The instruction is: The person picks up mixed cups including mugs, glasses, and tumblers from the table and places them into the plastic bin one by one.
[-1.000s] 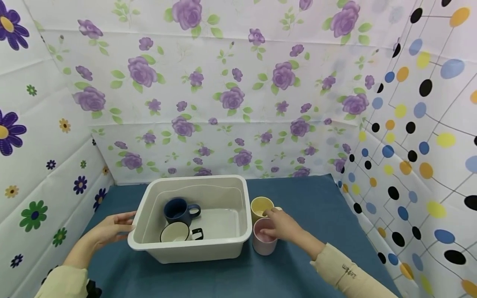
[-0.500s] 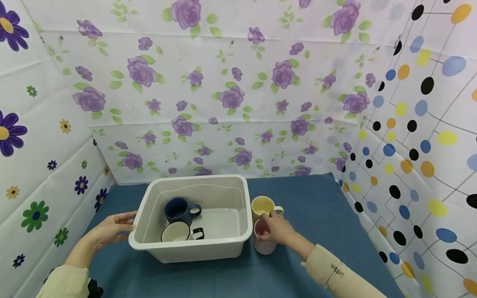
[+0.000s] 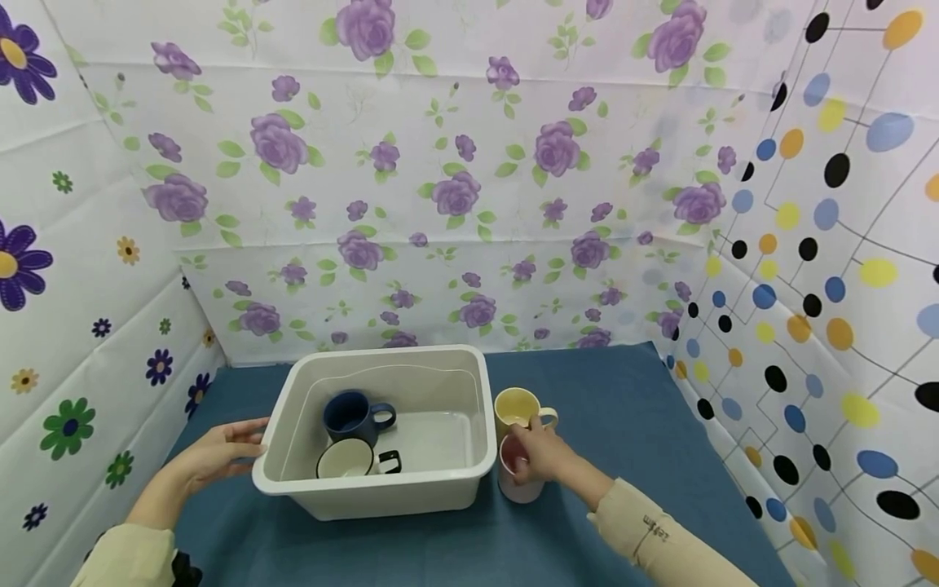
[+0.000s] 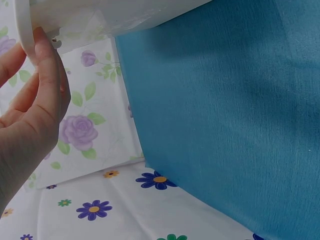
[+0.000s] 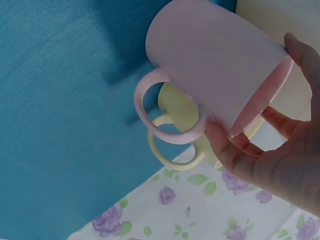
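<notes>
My right hand (image 3: 540, 453) holds a pink mug (image 3: 519, 487) at its rim, beside the white plastic tub. In the right wrist view the mug's handle (image 5: 142, 102) shows, with thumb and fingers at opposite parts of the rim. A yellow mug (image 3: 515, 405) stands just behind the pink one. At the tub's left end my left hand (image 3: 213, 456) grips the rim of the tub (image 3: 381, 487); in the left wrist view, thumb and fingers lie on either side of that rim. Inside the tub are a dark blue mug (image 3: 350, 416) and a cream mug (image 3: 345, 459) with a black-edged handle.
A blue cloth (image 3: 609, 408) covers the table. Floral sheeting (image 3: 455, 196) hangs at the back, a flower-print sheet (image 3: 81, 342) on the left and a dotted one (image 3: 822, 326) on the right. The tub's right part has bare floor (image 3: 440, 436).
My right hand has shifted slightly left and closed on the pink mug's rim, uncovering the yellow mug's handle. The left hand has stayed at the tub's rim.
</notes>
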`<act>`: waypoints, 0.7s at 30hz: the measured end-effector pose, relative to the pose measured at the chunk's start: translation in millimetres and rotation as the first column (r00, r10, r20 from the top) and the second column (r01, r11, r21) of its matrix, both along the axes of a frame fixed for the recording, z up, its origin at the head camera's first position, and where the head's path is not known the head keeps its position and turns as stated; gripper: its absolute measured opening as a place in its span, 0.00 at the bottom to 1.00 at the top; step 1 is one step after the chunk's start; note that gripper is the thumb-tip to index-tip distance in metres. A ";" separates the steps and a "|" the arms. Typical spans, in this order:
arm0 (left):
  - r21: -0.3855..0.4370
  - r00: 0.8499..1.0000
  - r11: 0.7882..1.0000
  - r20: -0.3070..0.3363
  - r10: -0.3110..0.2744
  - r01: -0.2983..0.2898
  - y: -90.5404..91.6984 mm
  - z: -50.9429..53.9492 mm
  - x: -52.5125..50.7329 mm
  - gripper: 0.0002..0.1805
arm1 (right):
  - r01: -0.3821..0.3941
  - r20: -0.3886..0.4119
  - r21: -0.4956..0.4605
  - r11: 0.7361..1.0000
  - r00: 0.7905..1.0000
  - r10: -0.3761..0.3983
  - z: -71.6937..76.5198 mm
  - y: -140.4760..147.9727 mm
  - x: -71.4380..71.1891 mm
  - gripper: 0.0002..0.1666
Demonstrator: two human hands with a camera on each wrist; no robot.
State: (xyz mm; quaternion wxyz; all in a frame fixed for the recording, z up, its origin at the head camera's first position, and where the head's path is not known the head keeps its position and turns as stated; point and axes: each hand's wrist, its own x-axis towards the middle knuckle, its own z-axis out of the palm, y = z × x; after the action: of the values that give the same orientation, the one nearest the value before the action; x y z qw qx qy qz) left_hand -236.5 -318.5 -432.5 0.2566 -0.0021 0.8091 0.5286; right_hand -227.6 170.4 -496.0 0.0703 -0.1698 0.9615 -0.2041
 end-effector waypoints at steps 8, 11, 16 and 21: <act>-0.010 1.000 1.000 -0.003 0.009 -0.009 1.2 0.4 -0.5 0.42 | 0.015 -0.021 -0.006 1.000 1.000 -0.015 -3.5 -0.4 -1.7 0.37; -0.017 1.000 1.000 -0.006 0.006 -0.006 1.9 0.5 -1.1 0.41 | 0.022 -0.028 -0.007 1.000 0.999 -0.022 -2.8 -0.6 -0.5 0.35; -0.004 1.000 1.000 0.002 0.008 -0.008 1.0 0.2 -0.5 0.41 | 0.020 -0.057 0.016 1.000 0.998 -0.019 -4.0 -0.6 0.5 0.34; 0.015 1.000 1.000 0.006 0.002 -0.003 -0.4 0.9 0.3 0.41 | 0.030 -0.053 0.051 0.998 0.998 -0.028 0.4 1.1 1.9 0.35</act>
State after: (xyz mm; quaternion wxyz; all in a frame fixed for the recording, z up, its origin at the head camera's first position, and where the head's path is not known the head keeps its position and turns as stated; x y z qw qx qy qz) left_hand -236.2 -318.9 -431.6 0.2582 -0.0027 0.8044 0.5350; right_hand -225.7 171.5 -495.6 0.0468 -0.1592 0.9703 -0.1758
